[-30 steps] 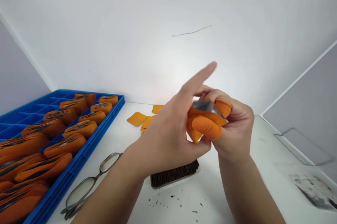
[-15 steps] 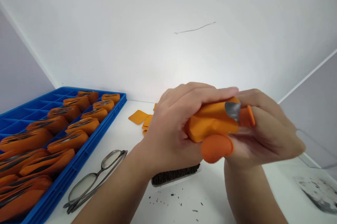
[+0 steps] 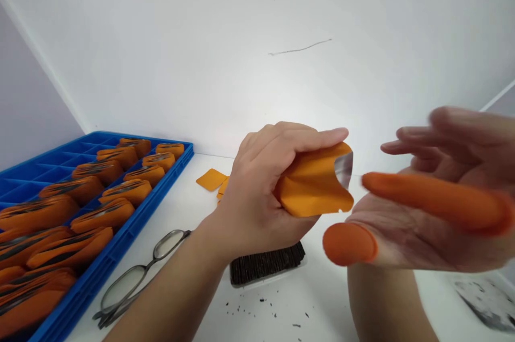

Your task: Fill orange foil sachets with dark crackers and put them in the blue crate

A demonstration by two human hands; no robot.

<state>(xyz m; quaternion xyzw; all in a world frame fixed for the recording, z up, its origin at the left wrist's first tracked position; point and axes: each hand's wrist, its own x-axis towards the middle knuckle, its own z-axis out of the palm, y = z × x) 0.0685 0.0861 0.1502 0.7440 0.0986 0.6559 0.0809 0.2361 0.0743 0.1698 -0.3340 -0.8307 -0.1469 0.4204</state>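
My left hand (image 3: 265,186) grips an orange paper sleeve (image 3: 316,184) in the air above the white table (image 3: 193,224). A thin shiny metal piece (image 3: 345,169) shows through the sleeve's notch at its right end. My right hand (image 3: 426,208) is open just right of the sleeve, palm up and blurred, apart from it. It wears orange finger cots on the thumb (image 3: 349,244) and the forefinger (image 3: 438,200).
A blue compartment tray (image 3: 120,240) at the left holds several filled orange sleeves (image 3: 108,213). Loose empty orange sleeves (image 3: 211,179) lie by the back wall. Eyeglasses (image 3: 137,283) lie beside the tray. A dark block of stacked pieces (image 3: 265,264) sits under my hands, with dark crumbs nearby.
My right hand let go of the sleeve and opened, drawing away to the right. My left hand keeps the sleeve, with the metal piece now tucked inside.
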